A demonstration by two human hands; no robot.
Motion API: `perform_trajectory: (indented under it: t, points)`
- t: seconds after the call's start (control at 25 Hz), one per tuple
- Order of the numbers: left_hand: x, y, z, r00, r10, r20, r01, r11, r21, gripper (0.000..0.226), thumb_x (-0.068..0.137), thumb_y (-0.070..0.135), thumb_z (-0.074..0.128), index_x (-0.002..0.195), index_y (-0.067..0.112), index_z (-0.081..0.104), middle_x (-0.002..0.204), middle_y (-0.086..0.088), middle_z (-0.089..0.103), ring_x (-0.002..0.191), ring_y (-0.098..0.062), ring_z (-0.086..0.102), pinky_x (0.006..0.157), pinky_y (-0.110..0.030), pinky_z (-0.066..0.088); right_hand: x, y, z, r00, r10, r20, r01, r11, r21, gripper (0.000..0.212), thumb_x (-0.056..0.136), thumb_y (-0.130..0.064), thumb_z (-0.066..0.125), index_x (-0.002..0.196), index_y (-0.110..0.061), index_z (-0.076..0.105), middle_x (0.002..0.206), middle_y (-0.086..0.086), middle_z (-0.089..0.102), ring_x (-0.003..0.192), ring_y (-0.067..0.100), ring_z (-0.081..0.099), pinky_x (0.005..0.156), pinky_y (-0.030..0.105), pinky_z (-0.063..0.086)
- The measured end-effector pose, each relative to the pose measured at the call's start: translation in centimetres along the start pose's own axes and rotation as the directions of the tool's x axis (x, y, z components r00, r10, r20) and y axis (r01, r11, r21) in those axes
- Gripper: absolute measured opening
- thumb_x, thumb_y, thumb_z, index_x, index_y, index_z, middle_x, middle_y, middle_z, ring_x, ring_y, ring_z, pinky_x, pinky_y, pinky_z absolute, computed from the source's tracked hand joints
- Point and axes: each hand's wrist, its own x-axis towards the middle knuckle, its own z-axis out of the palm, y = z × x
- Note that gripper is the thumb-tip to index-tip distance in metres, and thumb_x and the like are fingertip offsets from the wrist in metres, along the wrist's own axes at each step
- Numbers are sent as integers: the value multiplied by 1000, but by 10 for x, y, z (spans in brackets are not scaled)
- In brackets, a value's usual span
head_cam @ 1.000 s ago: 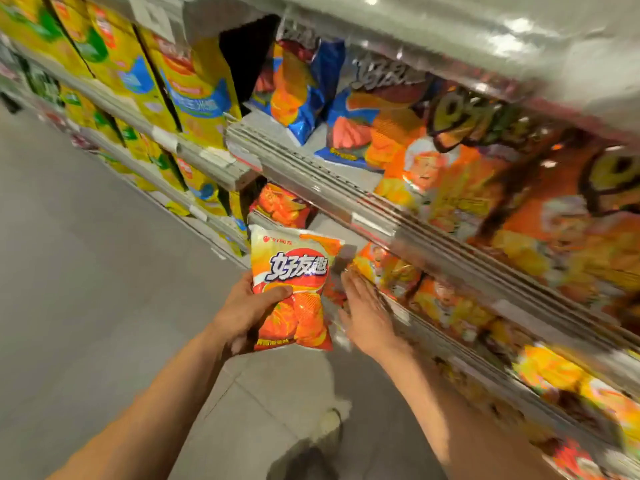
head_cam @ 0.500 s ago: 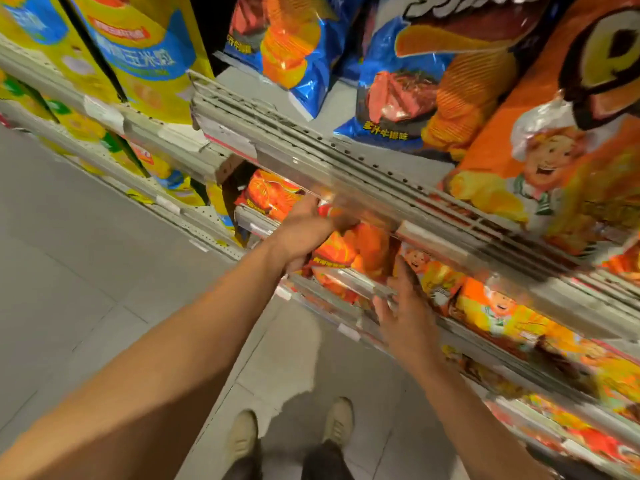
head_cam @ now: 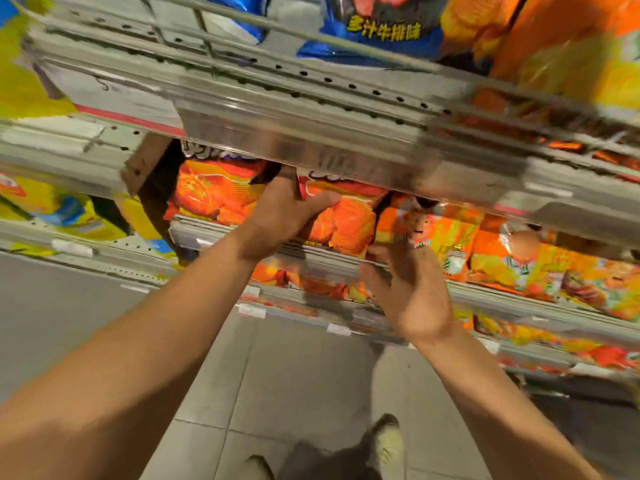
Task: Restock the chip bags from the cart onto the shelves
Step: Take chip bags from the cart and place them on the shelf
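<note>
Presently, findings as follows.

Step in hand: seating one orange chip bag (head_cam: 341, 220) on the middle shelf (head_cam: 311, 258), judged from the hand positions.

Left hand (head_cam: 280, 216): fingers curled over the top left corner of the orange chip bag, thumb laid across its front; it grasps the bag.

Right hand (head_cam: 412, 292): fingers spread and relaxed, holding nothing; fingertips lie at the shelf lip, just below and right of the bag's lower right corner. Whether they touch the bag cannot be told through the blur.

Bag relative to fingers: directly beyond and to the right of the left fingers, above and left of the right fingers.

Long axis: upright, top edge tucked under the upper shelf rail (head_cam: 311, 140), base at the shelf lip.

Nearer hand: the left, already on the bag; the right is just beside it.

Governing relation: the bag stands between a neighbouring orange bag (head_cam: 214, 195) left of the left fingers and a cartoon-face bag (head_cam: 426, 230) above the right fingers; judged, the push goes straight back into that slot.

Count, hands: two.

Count, bags held: one.

Count, orange bags of that design in this row: two visible.

Count, cartoon-face bags to the right: several, number uncertain through blur.

Count, blue bags (head_cam: 381, 32) on the shelf above: at least one.

Cart: not in view.

Risk, judged: the bag top catching on the upper rail.
</note>
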Motion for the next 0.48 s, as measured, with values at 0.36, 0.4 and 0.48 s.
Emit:
perform_trajectory:
  t: [0.36,0.4,0.48]
  points:
    - [-107,-27,54,941,321,110,-306,660,686,56,94,26,62,148,17,49,156,-23,35,146,-43,30,111,-54,38,52,-49,-32,1000,16,2,-16,983,-181,29,101,-14,44,118,2,62,113,27,67,107,41,63,89,40,44]
    - [-108,-27,55,966,177,188,-258,608,751,59,99,35,55,154,24,38,165,-19,18,154,-38,10,118,-53,29,58,-52,-35,990,98,106,-78,980,-185,32,103,-17,41,123,1,59,122,24,65,116,37,59,94,36,37]
    - [-104,-21,53,969,16,248,-214,560,801,63,103,47,42,159,33,18,169,-7,-9,155,-27,-15,123,-50,15,59,-51,-44,947,172,271,-152,984,-96,31,103,-19,46,124,1,59,126,22,63,120,34,57,96,33,36]
